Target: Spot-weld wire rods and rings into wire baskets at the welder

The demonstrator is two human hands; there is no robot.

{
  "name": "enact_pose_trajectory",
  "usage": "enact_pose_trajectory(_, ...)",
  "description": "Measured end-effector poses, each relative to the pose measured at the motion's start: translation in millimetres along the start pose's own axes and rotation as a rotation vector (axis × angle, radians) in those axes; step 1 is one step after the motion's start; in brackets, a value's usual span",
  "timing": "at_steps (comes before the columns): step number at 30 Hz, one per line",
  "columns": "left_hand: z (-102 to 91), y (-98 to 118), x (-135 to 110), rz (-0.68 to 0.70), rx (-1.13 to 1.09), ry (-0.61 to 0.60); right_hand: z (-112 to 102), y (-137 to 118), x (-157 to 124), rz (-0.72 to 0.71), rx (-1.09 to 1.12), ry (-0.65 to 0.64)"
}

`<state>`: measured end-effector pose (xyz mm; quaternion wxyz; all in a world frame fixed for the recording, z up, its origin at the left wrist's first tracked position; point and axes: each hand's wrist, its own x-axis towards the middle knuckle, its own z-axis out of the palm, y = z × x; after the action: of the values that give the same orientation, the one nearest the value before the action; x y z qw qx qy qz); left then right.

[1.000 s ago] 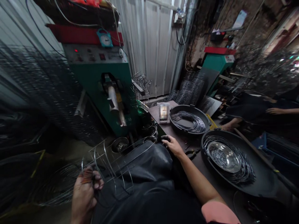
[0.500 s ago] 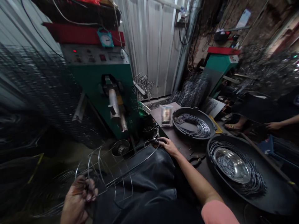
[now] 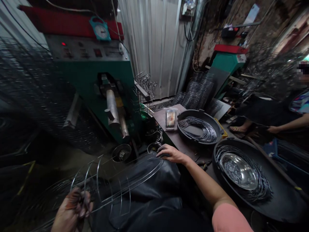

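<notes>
A wire frame (image 3: 121, 192) of thin shiny rods and curved hoops lies slantwise over my lap, above a dark apron (image 3: 154, 183). My left hand (image 3: 76, 206), with an orange-brown covering on some of its fingers, is closed around the frame's near left end. At the far right end, my right hand (image 3: 170, 153) holds the frame's rim wire between bent fingers and thumb. Just beyond the frame stands a round container (image 3: 122, 152) with small metal bits in it. The green machine (image 3: 84, 74) with a protruding metal arm (image 3: 113, 108) rises behind.
To the right, a round black tray (image 3: 220, 135) holds wire rings on a table (image 3: 159, 113). A larger black tray (image 3: 287, 196) holds more rings and a metal bowl (image 3: 252, 177) of small pieces. Stacked wirework (image 3: 26, 80) stands left. Another person's hand (image 3: 274, 129) shows at right.
Both hands still hold the wire frame. Its left end and my left hand have shifted left and down a little. The machine sits farther left in view, and more of the other person shows.
</notes>
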<state>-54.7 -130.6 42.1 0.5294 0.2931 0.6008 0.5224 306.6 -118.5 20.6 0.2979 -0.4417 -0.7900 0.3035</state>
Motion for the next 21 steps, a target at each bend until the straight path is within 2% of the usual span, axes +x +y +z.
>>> enact_pose_trajectory(4, 2.1, -15.6, 7.0, -0.089, -0.029, -0.057, 16.1, -25.0, 12.4, -0.073, -0.08, -0.078)
enact_pose_trajectory(8, 6.9, -25.7, 9.9, -0.089, 0.004, -0.067, 40.1, -48.1, 30.4, -0.122, -0.155, -0.179)
enact_pose_trajectory(11, 5.4, -29.2, 10.9, -0.087, 0.021, -0.049, 50.8, -56.6, 40.1, -0.134, -0.178, -0.188)
enact_pose_trajectory(17, -3.8, -29.0, 10.0, -0.061, -0.034, -0.137, 51.8, -45.4, 48.0, -0.114, -0.03, -0.176)
enact_pose_trajectory(21, 0.0, -32.4, 7.1, -0.094, -0.008, -0.164, 49.1, -33.4, 49.1, -0.107, 0.019, -0.151)
